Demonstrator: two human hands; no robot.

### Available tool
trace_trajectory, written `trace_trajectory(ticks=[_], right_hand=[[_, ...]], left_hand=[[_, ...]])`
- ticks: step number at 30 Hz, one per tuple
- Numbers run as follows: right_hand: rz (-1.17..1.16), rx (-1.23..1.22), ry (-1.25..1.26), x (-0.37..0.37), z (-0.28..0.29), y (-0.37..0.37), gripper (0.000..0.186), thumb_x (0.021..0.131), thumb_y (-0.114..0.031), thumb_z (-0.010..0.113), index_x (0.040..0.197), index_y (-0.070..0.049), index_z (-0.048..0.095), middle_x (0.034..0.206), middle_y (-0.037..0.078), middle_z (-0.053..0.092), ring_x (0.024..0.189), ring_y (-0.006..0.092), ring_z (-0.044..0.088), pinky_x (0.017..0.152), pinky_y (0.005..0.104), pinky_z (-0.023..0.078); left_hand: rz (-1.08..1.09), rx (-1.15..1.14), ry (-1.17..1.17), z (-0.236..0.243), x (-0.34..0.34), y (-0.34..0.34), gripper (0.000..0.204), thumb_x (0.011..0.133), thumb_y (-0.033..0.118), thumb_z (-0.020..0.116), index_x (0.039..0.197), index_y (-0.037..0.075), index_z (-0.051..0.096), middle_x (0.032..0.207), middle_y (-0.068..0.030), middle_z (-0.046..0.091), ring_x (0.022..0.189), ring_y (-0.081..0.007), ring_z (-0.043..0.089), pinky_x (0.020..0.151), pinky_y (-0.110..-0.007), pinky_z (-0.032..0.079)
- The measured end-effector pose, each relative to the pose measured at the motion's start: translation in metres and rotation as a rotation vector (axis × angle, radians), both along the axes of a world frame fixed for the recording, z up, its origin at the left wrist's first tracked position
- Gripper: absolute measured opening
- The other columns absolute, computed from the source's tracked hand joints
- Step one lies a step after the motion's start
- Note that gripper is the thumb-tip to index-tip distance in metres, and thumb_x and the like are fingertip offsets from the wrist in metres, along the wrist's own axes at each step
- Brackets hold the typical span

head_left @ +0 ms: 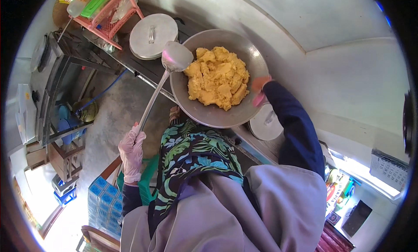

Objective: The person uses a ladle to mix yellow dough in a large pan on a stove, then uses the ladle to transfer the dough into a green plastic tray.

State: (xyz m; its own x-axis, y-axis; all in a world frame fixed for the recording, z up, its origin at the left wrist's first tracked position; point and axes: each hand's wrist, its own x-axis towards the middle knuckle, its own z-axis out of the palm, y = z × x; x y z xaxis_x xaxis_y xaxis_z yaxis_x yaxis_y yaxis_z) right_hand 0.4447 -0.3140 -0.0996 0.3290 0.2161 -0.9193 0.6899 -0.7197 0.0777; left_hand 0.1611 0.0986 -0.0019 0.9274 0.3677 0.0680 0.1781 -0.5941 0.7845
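Hands well apart. Left hand point(131, 154), translucent-gloved, left of lower centre, wrapped round the handle of a long silver metal ladle point(177, 57); grey concrete floor point(124, 104) opens beside the handle. Ladle head overlaps the upper-left rim of a wide, round grey metal pan point(254, 60), upper centre; contact unclear. Right hand point(260, 83) at the pan's right edge; grip cannot be told. Lumpy yellow mass point(220, 77) mid-pan, bare metal margin widest below it. Round silver lid point(153, 35) just left of pan on dark worktop point(124, 57). Pale wall point(348, 73) bounds the right side.
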Motion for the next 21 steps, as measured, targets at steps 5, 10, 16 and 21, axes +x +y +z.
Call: trace_trajectory(ticks=[5,10,16,21], right_hand=[[-0.14,0.846,0.366,-0.09,-0.133,-0.004,0.02,0.076,-0.025,0.061,0.067,-0.007,0.06,0.064,0.008,0.056,0.055,0.0198,0.05,0.05,0.0366,0.039],[-1.183,1.106,0.38,-0.115,-0.076,0.109,0.032,0.076,-0.033,0.062,0.057,-0.009,0.056,0.054,0.001,0.054,0.041,0.0101,0.044,0.039,0.0304,0.033],[-0.361,0.643,-0.321,-0.134,-0.039,0.096,0.017,0.074,-0.017,0.058,0.075,-0.002,0.066,0.065,0.017,0.062,0.063,0.0311,0.062,0.055,0.043,0.047],[-0.427,0.96,-0.727,-0.155,-0.036,0.203,0.011,0.071,-0.011,0.056,0.074,-0.002,0.061,0.073,0.017,0.063,0.069,0.0349,0.062,0.061,0.0477,0.048]], left_hand=[[-0.075,-0.085,-0.003,-0.004,0.018,-0.002,0.029,0.077,-0.002,0.064,0.105,0.004,0.064,0.087,-0.0106,0.066,0.071,-0.0107,0.058,0.066,-0.024,0.046],[-0.157,-0.078,-0.017,0.007,0.044,0.0,0.026,0.077,-0.002,0.064,0.102,0.004,0.064,0.083,-0.0105,0.065,0.072,-0.0123,0.06,0.065,-0.025,0.046],[-0.361,-0.057,0.006,0.014,0.097,0.027,0.027,0.077,-0.002,0.064,0.104,0.004,0.063,0.077,-0.0101,0.062,0.072,-0.0128,0.06,0.065,-0.025,0.046],[-0.516,-0.225,0.051,0.0,0.146,0.059,0.027,0.079,-0.002,0.062,0.106,0.0,0.063,0.085,-0.0063,0.063,0.077,-0.0095,0.058,0.071,-0.023,0.046]])
